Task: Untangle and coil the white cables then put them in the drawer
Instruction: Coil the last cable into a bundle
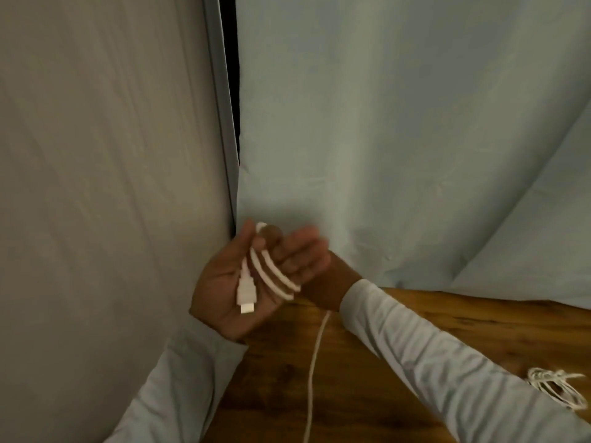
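My left hand [224, 282] is held palm up above the table's far edge. A thick white cable [271, 276] lies looped over its fingers in two turns, and the cable's flat plug [245, 295] rests on the palm. My right hand [303, 254], blurred, is closed against the loops from the right. The cable's free length [311, 372] hangs down from the hands across the wooden table. A second white cable [556, 388], thin and bundled into a coil, lies on the table at the lower right. No drawer is in view.
The wooden table [367, 394] fills the lower middle and right. Pale grey-blue curtains [383, 123] hang right behind it, with a dark gap [232, 91] between two panels. Both sleeves are light grey.
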Action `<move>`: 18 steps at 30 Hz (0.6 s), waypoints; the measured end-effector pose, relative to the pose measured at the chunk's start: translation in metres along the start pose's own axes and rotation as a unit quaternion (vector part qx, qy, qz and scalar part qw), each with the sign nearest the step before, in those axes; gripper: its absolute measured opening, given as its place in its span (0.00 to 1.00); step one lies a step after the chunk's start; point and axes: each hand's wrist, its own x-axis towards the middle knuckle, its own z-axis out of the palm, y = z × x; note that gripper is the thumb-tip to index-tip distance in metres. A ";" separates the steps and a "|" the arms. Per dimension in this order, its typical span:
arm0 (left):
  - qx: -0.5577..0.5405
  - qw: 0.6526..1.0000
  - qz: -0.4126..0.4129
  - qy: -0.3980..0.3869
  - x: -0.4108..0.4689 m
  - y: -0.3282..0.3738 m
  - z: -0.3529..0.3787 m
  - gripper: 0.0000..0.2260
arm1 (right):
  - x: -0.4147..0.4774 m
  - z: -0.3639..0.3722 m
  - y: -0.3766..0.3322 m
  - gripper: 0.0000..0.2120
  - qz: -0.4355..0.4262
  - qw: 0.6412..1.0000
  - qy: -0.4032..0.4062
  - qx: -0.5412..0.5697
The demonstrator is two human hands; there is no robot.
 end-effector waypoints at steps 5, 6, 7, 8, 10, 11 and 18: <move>0.206 0.949 0.096 0.220 0.009 0.001 -0.036 0.14 | -0.019 0.024 -0.006 0.17 -0.035 0.996 -0.077 -0.030; 0.276 0.923 0.093 0.250 0.009 -0.003 -0.042 0.14 | -0.020 0.023 -0.006 0.20 -0.049 0.994 -0.080 -0.054; 0.365 0.887 0.083 0.269 0.010 -0.008 -0.045 0.14 | -0.022 0.020 -0.006 0.21 -0.061 0.992 -0.080 -0.081; 0.444 0.849 0.065 0.278 0.010 -0.012 -0.046 0.14 | -0.024 0.017 -0.006 0.21 -0.072 0.989 -0.078 -0.102; 0.518 0.798 0.019 0.307 0.010 -0.014 -0.040 0.12 | -0.028 0.007 -0.009 0.20 -0.091 0.985 -0.050 -0.139; 0.530 0.786 0.011 0.320 0.010 -0.013 -0.038 0.11 | -0.030 0.002 -0.012 0.19 -0.105 0.981 -0.020 -0.163; 0.344 0.886 -0.207 0.231 -0.008 -0.014 -0.033 0.32 | -0.020 -0.032 -0.008 0.08 -0.099 0.968 0.153 -0.171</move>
